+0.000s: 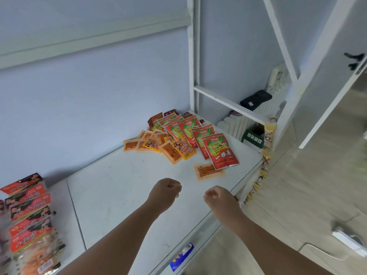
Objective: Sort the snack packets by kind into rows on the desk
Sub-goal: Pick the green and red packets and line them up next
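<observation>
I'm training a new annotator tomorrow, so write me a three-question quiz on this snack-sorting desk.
1. True or false: the left hand and the right hand each hold a packet.
2. The lone orange packet lies: A) overlapping the nearest red-green packet; B) on the floor; C) against the wall.
3. Fill in: the packets at far left are red and ____.
Key: 1 false, both hands are empty fists; 2 A; 3 black.

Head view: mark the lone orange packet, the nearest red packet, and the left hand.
lone orange packet (208,170), head view, middle of its front.
nearest red packet (219,150), head view, centre of its printed front.
left hand (166,190), head view, middle of the curled fist.
</observation>
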